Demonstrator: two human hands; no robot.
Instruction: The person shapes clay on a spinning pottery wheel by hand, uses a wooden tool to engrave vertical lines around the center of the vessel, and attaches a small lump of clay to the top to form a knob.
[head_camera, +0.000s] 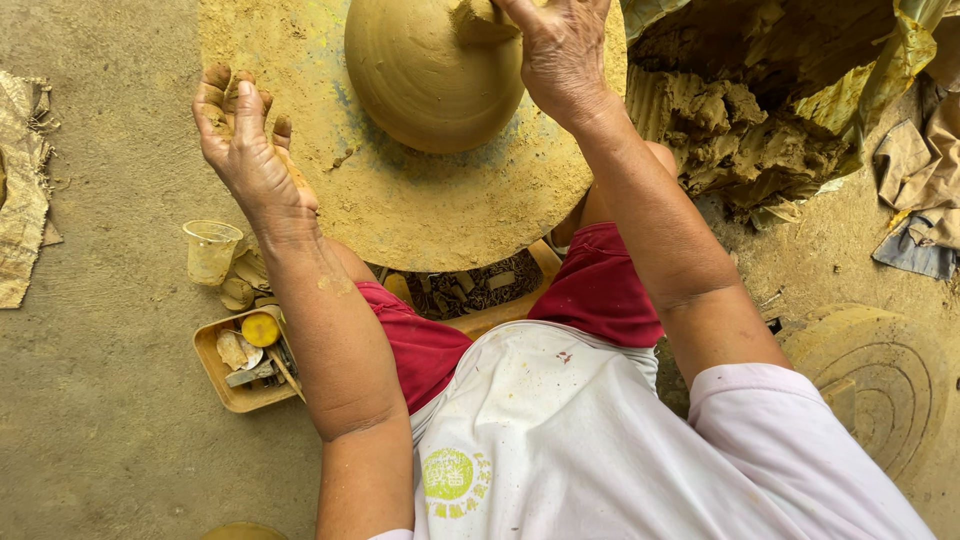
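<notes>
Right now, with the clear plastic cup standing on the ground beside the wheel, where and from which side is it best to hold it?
Probably hold the plastic cup around its upper wall, just under the rim, coming from above. It stands upright and open, and the ground on its outer side is bare, while clay scraps and the tool tray crowd the other side. The left hand is nearest.

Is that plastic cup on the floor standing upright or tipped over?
Upright: the cup stands on the floor beside the tray, its open rim facing up.

Round green-yellow printed emblem (455, 481) on white shirt front, btm centre.
</notes>
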